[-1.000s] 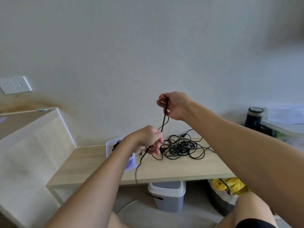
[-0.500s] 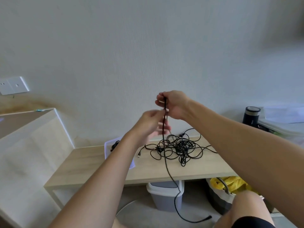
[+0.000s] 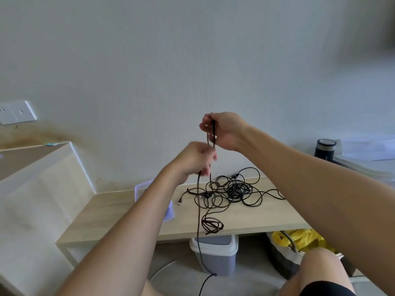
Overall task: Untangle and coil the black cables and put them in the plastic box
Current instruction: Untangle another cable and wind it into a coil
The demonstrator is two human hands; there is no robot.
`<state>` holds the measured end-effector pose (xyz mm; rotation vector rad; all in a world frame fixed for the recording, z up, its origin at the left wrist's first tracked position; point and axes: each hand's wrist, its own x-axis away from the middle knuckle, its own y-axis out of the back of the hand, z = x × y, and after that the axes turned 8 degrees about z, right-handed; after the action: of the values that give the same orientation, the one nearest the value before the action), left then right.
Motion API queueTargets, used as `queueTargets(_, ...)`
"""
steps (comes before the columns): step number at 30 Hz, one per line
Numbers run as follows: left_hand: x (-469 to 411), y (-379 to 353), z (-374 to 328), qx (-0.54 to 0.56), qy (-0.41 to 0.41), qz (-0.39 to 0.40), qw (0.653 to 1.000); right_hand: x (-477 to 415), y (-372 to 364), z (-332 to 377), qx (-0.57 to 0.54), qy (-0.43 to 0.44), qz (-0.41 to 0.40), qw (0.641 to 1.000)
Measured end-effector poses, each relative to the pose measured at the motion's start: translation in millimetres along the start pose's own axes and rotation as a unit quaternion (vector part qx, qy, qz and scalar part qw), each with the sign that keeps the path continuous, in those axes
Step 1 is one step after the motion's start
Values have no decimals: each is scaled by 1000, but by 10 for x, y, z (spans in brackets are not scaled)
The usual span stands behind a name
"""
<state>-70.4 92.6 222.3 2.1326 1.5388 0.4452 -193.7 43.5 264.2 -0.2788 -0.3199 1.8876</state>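
Observation:
My right hand (image 3: 223, 130) is raised above the table and grips a doubled length of a black cable (image 3: 198, 212). Just below it, my left hand (image 3: 195, 160) holds the same cable, which hangs from it past the table's front edge to the floor. A tangled pile of black cables (image 3: 234, 190) lies on the wooden table (image 3: 119, 212). A small loose loop of cable (image 3: 211, 225) rests near the front edge. The clear plastic box (image 3: 141, 188) sits left of the pile, mostly hidden behind my left forearm.
Under the table stand a grey lidded bin (image 3: 215, 253) and a basket with a yellow bag (image 3: 297, 240). A dark bottle (image 3: 324, 147) and a stack of papers (image 3: 367, 148) are at the right. A white cabinet (image 3: 38, 189) adjoins the table's left end.
My left hand rose from table height to just under my right hand. The hanging cable shifted, and a small loop now lies near the table's front edge.

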Motion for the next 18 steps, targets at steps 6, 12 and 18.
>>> queueTargets(6,82,-34,44,156,-3,31,987,12,42,-14,5,5,-19,1000)
queueTargets(12,66,51,9,-84,49,47,994,0,11,-38,11,1,-16,1000)
queueTargets(18,139,105,-90,123,38,110,986,-34,-24,-100,-25,0,-7,1000)
